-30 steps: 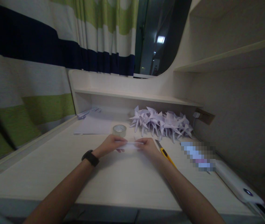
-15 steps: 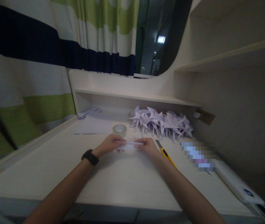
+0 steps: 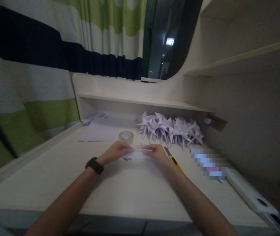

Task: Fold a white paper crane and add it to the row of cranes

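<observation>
Between my two hands is a small strip of white paper (image 3: pixel 138 154), its upper edge looking rolled or folded over. My left hand (image 3: pixel 119 150), with a black watch on the wrist, pinches its left end. The right end is pinched by my right hand (image 3: pixel 156 151). Just beyond my left fingers lies a roll of clear tape (image 3: pixel 126 137). A yellow utility knife (image 3: pixel 174 161), blade out, rests right beside my right hand. Farther back sits a heap of white paper pinwheels (image 3: pixel 170 127).
White sheets (image 3: pixel 99 130) are stacked at the back left, with folded paper strips (image 3: pixel 94 118) behind them. On the right lie a blurred-out phone-like object (image 3: pixel 208 165) and a long white device (image 3: pixel 249 193). A low shelf (image 3: pixel 140 101) overhangs the desk's back.
Both hands stay almost in place on the paper. More of the strip's flat lower part shows below its top edge now.
</observation>
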Tool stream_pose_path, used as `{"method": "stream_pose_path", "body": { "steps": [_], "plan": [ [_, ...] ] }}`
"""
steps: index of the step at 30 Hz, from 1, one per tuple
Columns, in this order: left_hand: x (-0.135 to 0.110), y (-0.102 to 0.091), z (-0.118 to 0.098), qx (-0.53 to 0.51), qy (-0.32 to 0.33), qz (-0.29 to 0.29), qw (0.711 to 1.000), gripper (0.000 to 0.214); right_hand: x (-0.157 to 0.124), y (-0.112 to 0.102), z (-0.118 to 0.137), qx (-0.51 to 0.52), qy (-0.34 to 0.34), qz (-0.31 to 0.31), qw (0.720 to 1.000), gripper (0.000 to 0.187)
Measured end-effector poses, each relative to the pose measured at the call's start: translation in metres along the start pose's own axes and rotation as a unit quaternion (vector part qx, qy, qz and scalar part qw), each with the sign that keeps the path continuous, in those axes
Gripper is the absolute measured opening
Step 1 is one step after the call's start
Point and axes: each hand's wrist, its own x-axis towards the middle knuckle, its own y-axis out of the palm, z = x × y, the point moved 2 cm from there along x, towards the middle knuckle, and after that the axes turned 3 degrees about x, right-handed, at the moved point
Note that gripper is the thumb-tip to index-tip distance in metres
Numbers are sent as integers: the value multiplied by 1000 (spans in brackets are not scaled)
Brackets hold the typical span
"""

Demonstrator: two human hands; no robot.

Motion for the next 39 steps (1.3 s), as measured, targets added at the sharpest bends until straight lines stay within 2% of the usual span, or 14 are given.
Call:
{"method": "stream_pose_path", "body": {
  "steps": [15,22,31,39],
  "plan": [
    [-2,-2,-3,-30,16,19,999,42,7,-3,-12,22,13,-3,1000,40],
    [4,-2,9,-34,15,4,999,40,6,-2,-10,36,14,-5,999,38],
    [3,-8,2,-21,26,-46,998,37,10,-5,-17,46,9,-1,999,42],
    [2,-10,2,-47,1,-29,999,38,11,-7,-18,58,9,1,998,44]
  ]
}}
